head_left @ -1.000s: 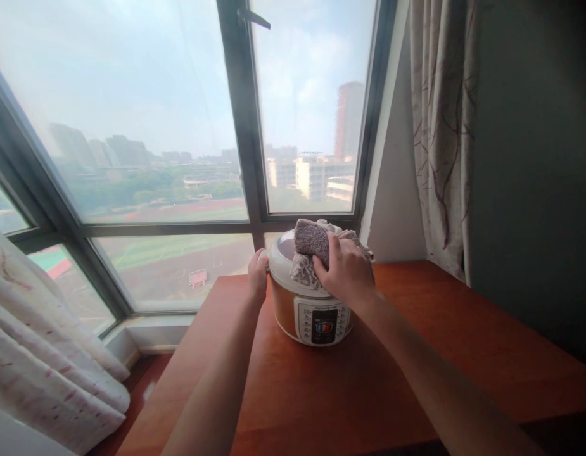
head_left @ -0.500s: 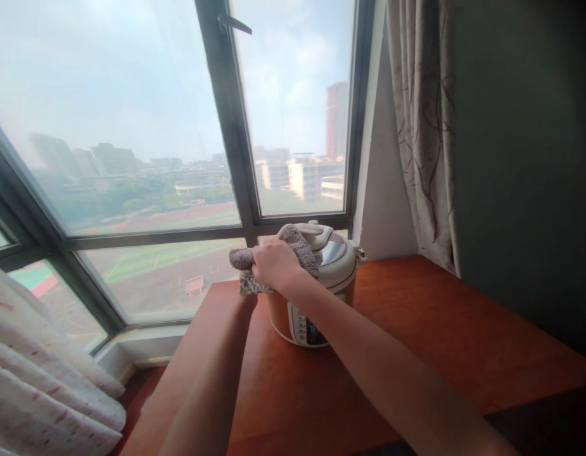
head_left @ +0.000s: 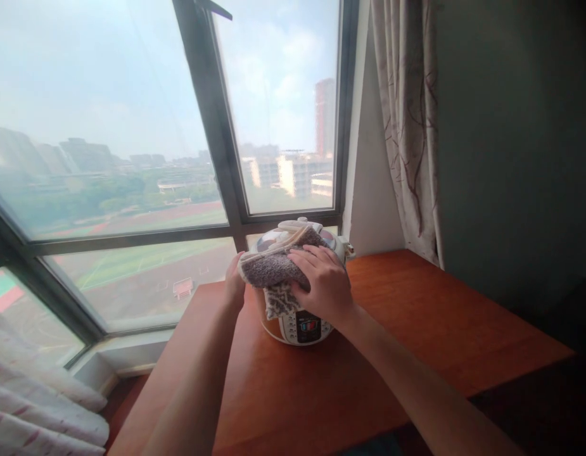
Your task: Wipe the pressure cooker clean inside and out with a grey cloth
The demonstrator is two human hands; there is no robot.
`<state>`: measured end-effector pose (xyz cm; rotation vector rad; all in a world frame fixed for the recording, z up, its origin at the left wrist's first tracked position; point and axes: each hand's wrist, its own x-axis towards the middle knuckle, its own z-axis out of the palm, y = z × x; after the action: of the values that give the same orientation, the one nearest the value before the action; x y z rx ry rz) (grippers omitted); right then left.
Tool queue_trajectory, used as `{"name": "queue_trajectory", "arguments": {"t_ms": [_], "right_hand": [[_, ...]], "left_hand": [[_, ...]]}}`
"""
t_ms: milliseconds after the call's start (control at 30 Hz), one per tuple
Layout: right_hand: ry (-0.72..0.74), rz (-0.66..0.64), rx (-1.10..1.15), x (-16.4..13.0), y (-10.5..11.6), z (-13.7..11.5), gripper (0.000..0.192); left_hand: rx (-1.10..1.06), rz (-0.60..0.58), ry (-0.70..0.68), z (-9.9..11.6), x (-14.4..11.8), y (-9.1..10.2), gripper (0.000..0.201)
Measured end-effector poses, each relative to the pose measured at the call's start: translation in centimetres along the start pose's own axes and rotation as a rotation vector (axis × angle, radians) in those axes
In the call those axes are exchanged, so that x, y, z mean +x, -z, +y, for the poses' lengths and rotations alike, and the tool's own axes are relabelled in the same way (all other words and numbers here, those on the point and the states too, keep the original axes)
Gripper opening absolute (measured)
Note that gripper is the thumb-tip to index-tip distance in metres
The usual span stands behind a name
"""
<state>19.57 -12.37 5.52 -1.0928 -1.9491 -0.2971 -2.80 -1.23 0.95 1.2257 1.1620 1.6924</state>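
A white and orange electric pressure cooker point(head_left: 308, 327) stands on a reddish wooden table point(head_left: 392, 361) by the window. My right hand point(head_left: 324, 283) presses a grey-brown cloth point(head_left: 272, 271) onto the front of the cooker's lid, fingers spread flat over it. The cloth hangs down over the cooker's front left side. My left hand point(head_left: 234, 285) rests against the cooker's left side, partly hidden behind the cloth. The lid's knob point(head_left: 297, 225) shows above the cloth.
A large window with dark frames point(head_left: 211, 126) fills the view behind the table. A patterned curtain point(head_left: 407, 126) hangs at the right, next to a dark wall. Another pale curtain point(head_left: 40, 411) lies at the lower left, beyond the table's left edge.
My right hand has slid the cloth from the lid's left edge back toward the front of the lid. My left hand stays against the cooker's left side. The camera has turned slightly right.
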Motion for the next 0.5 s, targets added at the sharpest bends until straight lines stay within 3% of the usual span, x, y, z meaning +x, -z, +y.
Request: {"name": "queue_trajectory", "arguments": {"t_ms": [133,233,367,500], "right_hand": [[-0.149,0.136,0.103,-0.7,0.6,4.4,0.041],[-0.307,0.171,0.192,0.8,0.6,7.3,0.034],[-0.502,0.042,0.194,4.3,0.0,9.8,0.031],[-0.590,-0.030,0.143,6.8,-0.3,11.2,0.038]], "left_hand": [[0.038,-0.042,0.063,0.0,-0.1,0.3,0.038],[0.040,-0.038,0.073,0.0,-0.2,0.3,0.041],[0.041,-0.022,0.093,0.0,-0.2,0.1,0.043],[0.057,-0.016,0.095,0.1,-0.2,0.0,0.046]]}}
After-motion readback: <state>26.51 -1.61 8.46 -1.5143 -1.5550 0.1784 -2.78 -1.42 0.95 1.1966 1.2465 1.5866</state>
